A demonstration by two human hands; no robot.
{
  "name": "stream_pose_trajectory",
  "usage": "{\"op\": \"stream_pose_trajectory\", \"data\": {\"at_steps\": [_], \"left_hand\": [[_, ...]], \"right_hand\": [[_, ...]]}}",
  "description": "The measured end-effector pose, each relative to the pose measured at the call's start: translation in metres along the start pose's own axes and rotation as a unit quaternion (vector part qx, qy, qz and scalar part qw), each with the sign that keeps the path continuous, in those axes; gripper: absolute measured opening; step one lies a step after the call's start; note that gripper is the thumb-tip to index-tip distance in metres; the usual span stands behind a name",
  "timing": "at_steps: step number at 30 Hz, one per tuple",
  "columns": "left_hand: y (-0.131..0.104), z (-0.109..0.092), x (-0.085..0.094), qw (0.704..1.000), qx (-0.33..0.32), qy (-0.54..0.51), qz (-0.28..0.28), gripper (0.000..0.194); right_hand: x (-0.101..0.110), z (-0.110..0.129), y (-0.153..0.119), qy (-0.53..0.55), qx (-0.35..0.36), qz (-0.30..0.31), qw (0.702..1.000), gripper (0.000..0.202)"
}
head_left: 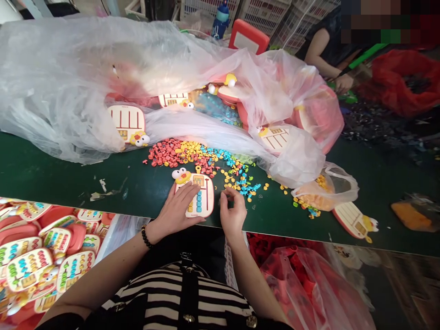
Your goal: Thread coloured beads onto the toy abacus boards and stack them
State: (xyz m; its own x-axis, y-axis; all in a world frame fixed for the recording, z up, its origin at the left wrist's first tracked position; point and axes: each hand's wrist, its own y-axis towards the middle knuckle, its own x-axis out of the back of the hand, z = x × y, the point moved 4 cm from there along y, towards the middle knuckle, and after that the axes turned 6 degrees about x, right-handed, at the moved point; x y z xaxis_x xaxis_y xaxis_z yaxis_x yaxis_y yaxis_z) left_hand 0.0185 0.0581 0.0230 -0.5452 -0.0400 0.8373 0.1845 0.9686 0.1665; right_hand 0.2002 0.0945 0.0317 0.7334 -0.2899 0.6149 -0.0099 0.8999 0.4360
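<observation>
A cream toy board (208,201) with a red rim and a yellow-billed duck head with bulging eyes lies on the green table before me. Blue and yellow pieces sit in its slots, while the right slot is bare. My left hand (175,208) grips the board from its left side, fingers across its face and thumb along the near edge. Just right of the board, my right hand (234,213) is closed in a pinch; anything between its fingertips is too small to make out. Beyond both hands spreads a heap of small red, yellow, blue and green pieces (192,153).
Clear plastic bags (68,82) with more duck boards line the table's far side. Filled boards (29,270) pile up at lower left. Another board (352,220) lies at right. Red parts in plastic (302,288) sit below the edge. A co-worker's arm (321,55) shows at upper right.
</observation>
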Motion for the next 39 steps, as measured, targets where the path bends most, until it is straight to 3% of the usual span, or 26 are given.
{"op": "stream_pose_trajectory", "data": {"at_steps": [4,9,39], "left_hand": [[0.000,0.000,0.000,1.000,0.001,0.012,0.013,0.075],[0.001,0.000,0.000,1.000,0.005,0.017,0.019,0.075],[0.005,-0.002,-0.002,1.000,0.013,-0.020,0.001,0.082]], "right_hand": [[0.009,-0.020,0.009,-0.093,-0.003,0.009,0.996,0.025],[0.002,-0.028,0.017,-0.103,-0.003,0.066,0.992,0.023],[-0.004,-0.031,0.019,-0.151,0.092,0.025,0.984,0.033]]}}
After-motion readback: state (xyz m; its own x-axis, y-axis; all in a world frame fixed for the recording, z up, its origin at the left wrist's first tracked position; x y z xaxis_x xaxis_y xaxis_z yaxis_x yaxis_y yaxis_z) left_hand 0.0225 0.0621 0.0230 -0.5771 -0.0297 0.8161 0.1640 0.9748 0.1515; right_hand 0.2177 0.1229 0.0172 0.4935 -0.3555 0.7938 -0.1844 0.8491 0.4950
